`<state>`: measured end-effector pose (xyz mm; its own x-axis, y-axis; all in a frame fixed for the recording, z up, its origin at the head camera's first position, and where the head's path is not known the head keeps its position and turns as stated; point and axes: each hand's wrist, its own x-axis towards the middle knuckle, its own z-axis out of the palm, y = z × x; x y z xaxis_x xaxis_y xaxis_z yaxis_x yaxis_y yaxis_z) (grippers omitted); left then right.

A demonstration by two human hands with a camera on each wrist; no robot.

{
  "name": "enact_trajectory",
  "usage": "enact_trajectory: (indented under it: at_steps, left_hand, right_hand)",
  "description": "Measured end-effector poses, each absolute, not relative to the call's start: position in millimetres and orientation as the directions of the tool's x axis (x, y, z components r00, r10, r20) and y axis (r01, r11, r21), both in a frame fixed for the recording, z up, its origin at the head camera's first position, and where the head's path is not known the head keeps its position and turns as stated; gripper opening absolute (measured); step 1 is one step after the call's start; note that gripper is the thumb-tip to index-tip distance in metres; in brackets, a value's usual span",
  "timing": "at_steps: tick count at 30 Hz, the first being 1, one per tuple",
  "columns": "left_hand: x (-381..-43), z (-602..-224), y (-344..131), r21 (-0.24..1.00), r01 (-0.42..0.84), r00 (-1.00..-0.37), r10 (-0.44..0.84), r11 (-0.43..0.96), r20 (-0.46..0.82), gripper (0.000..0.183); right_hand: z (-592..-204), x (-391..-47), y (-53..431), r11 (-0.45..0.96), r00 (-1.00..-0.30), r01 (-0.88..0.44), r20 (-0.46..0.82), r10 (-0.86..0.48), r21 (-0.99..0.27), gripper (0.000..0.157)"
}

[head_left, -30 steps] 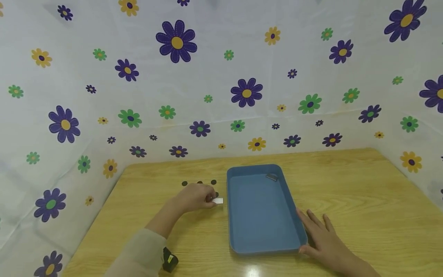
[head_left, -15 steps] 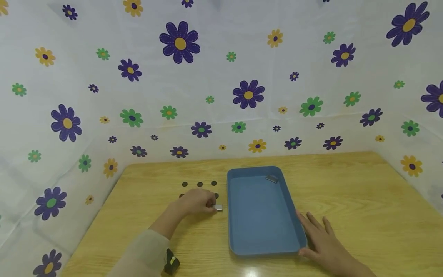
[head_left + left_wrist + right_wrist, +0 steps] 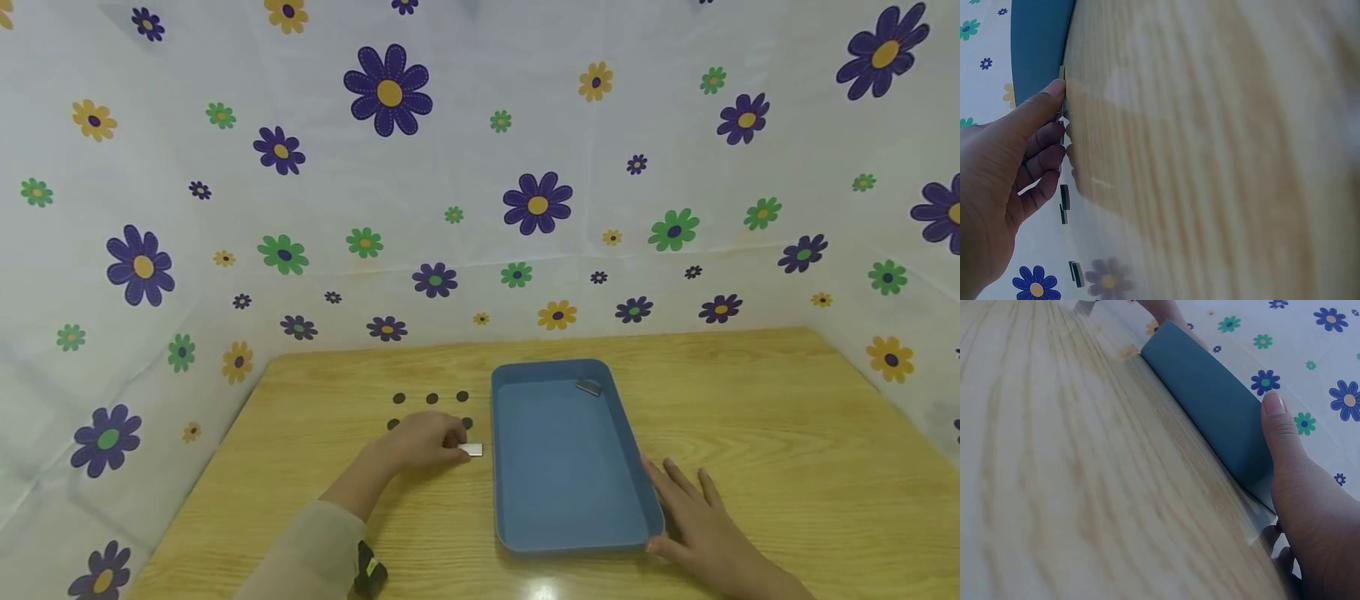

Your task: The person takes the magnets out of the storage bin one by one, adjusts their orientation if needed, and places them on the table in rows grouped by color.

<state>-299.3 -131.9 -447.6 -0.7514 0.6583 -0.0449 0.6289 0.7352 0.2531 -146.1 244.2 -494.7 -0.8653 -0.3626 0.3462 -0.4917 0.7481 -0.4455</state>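
Note:
In the head view my left hand (image 3: 423, 439) pinches a small flat silver-white rectangular piece (image 3: 471, 449) between thumb and fingers, just left of the blue tray (image 3: 573, 543). The left wrist view shows the thumb and fingertips down at the tabletop, on a thin piece (image 3: 1062, 72). Several dark round discs (image 3: 432, 398) lie beyond and beside this hand, some partly hidden by it. My right hand (image 3: 701, 525) rests against the tray's right wall near its front corner, fingers spread, with the thumb (image 3: 1275, 406) at the wall. A small dark-grey metallic piece (image 3: 588, 387) lies inside the tray's far right corner.
Wood-grain tabletop (image 3: 787, 433) stretches around the tray. A white cloth with printed flowers (image 3: 465, 150) hangs at the back and both sides. Beside the left sleeve (image 3: 311, 546) sits a black object (image 3: 370, 571) with a yellow mark.
My left hand has moved slightly nearer to me with the pinched piece, uncovering more of the discs, and has hardly moved in the last half second. The right hand stays at the tray.

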Motion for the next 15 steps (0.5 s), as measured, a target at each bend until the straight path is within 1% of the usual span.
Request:
enact_trajectory:
  at_steps: [6,10,13,15]
  left_hand:
    - [-296.7,-446.4,-130.9,0.262,0.650,-0.733,0.679,0.714,-0.032,0.021]
    - [-296.0,-444.6,-130.1,0.238,0.671,-0.719,0.694,0.702,-0.020,0.019]
    - [-296.3,-443.6,-130.2,0.238,0.672,-0.718,0.695,0.702,-0.024,0.019]
    - [-297.0,-442.7,-130.9,0.260,0.661,-0.722,0.691,0.704,-0.035,0.021]
  right_hand:
    - [-494.7,-146.3,244.8,0.745,-0.867,-0.491,0.341,-0.364,-0.453,0.083]
    - [-494.3,-145.8,244.8,0.747,-0.865,-0.493,0.345,-0.365,-0.446,0.083]
    - [-493.3,-145.1,244.6,0.750,-0.862,-0.497,0.351,-0.367,-0.437,0.083]
    - [-492.7,-144.9,244.5,0.751,-0.862,-0.497,0.352,-0.366,-0.435,0.083]
